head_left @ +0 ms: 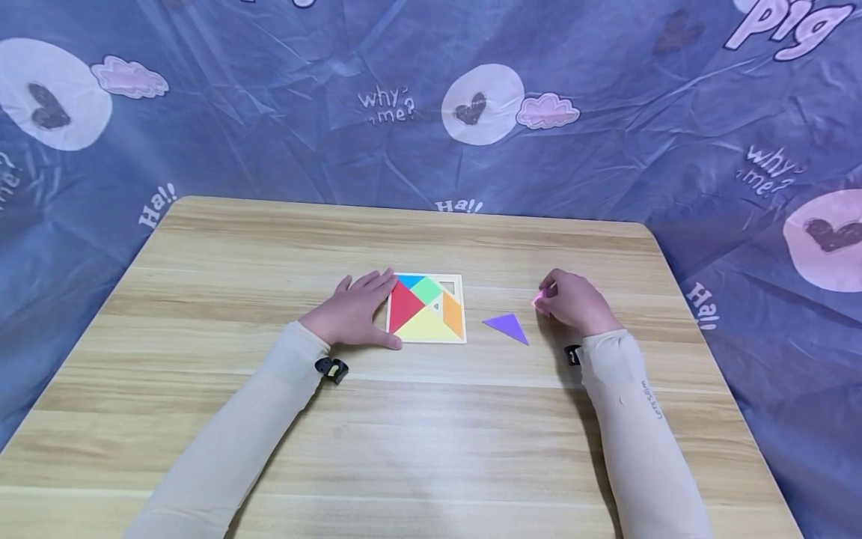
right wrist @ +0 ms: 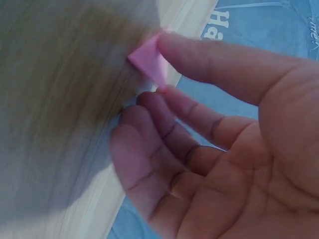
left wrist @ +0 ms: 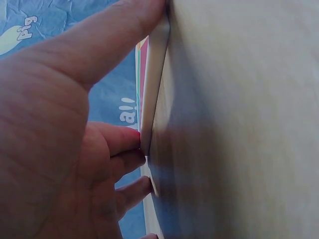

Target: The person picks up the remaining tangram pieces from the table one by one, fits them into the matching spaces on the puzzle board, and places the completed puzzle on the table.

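A square tangram board [head_left: 459, 286] with a pale frame lies on the table, holding red [head_left: 405, 307], yellow [head_left: 427, 327], orange [head_left: 453, 314], green [head_left: 426, 289] and blue pieces. Bare recesses show at its upper right and near its middle. My left hand [head_left: 355, 311] spans the board's left edge, fingers at the far corner and thumb at the near one. To the right, a purple triangle [head_left: 509, 326] lies flat on the wood. My right hand [head_left: 572, 301] pinches a pink tangram piece [right wrist: 149, 59] between thumb and index finger, just off or at the tabletop; part of it is hidden.
The wood-grain table [head_left: 404, 442] has rounded far corners. A blue printed cloth [head_left: 303, 127] hangs behind it and along both sides. Dark wrist straps [head_left: 332, 369] show at both sleeves.
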Available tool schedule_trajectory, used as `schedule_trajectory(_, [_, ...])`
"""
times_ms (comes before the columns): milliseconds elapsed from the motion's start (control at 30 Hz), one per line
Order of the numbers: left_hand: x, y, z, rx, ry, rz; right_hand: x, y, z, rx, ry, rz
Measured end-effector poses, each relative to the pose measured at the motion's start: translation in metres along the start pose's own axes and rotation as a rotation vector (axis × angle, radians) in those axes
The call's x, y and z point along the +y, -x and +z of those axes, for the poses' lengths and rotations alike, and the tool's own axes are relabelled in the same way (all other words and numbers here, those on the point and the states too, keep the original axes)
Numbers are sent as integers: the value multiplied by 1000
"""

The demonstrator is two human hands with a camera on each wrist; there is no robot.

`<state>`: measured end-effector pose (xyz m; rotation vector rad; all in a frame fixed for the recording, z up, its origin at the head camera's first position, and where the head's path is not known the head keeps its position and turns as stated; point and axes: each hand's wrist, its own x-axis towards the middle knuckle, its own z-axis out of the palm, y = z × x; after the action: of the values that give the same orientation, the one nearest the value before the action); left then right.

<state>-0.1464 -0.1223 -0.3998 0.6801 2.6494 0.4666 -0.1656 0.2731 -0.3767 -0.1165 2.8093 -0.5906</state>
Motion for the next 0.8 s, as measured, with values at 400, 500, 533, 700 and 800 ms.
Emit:
schedule_trajectory(400, [-1, -1, 2, 7, -10, -4, -4, 1, -3, 181, -97, -47])
schedule_trajectory(500, [-1, -1, 1, 9, -5, -5, -8, 1, -4, 231, -124, -72])
schedule_trajectory(533, [-1, -1, 1, 9, -4, -5, -10, 2, -4, 242, -134, -79])
schedule_trajectory(700, [0, -1, 1, 13, -1, -7, -19, 3, -3, 254, -188, -116])
schedule_trajectory(800, [0, -1, 1, 13, 1, -9, -25, 5, -3, 245, -231, -133])
